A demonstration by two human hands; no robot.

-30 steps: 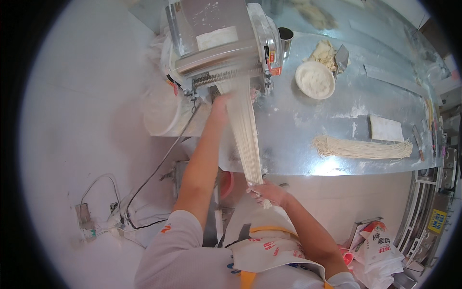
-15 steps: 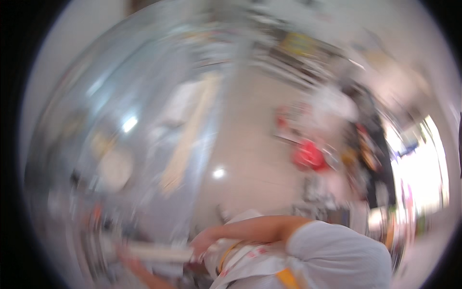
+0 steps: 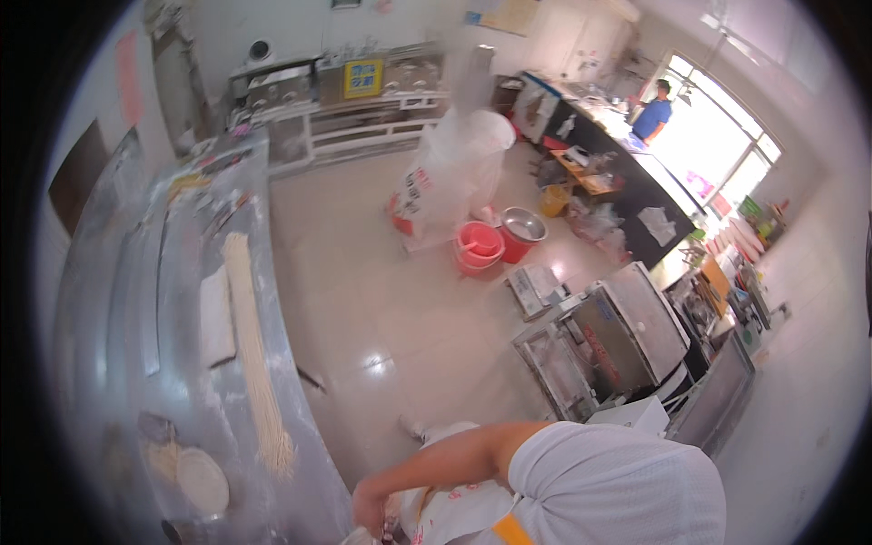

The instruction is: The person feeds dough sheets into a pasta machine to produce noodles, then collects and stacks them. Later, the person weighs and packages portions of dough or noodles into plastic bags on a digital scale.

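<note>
My right hand (image 3: 371, 510) is low in the head view, closed and pointing down beside the near end of the metal worktable (image 3: 309, 454). A pale thing shows at its fingertips, cut off by the lower edge, and I cannot make out what it is. My left hand is out of view. On the worktable, a long hank of pale noodles (image 3: 250, 350) lies stretched along the right side. Next to it rests a white, flour-dusted slab (image 3: 216, 318). A round pale disc (image 3: 202, 481) sits nearer, on the left.
Tiled floor (image 3: 363, 291) lies right of the worktable. Red buckets (image 3: 479, 245), a metal basin (image 3: 524, 223) and a large white sack (image 3: 454, 173) stand on it. A boxy metal machine (image 3: 609, 336) is at the right. Another person (image 3: 651, 116) stands by the far window.
My view has swung to the right and up. The pale strip that both hands held has mostly gone below the lower edge, and my left hand has left the picture.
</note>
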